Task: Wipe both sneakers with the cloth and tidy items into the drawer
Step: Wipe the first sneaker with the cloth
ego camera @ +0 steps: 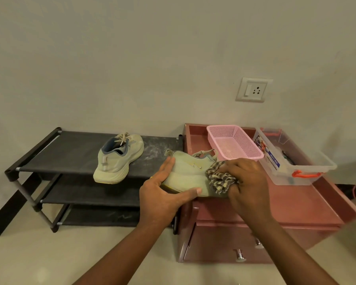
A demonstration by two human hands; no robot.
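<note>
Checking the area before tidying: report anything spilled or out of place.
White powdery dust is smeared across the shoe rack's top shelf, right of the resting sneaker. Nothing else looks askew.

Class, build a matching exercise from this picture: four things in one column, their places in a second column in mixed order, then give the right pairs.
Things
1. checked cloth
2. second sneaker
3. pink basket
4. held sneaker

Places
A. on the shoe rack's top shelf
B. gripped by the left hand
C. bunched in the right hand
D. on the pink cabinet top

Pairs: 1-C, 2-A, 3-D, 4-B
</note>
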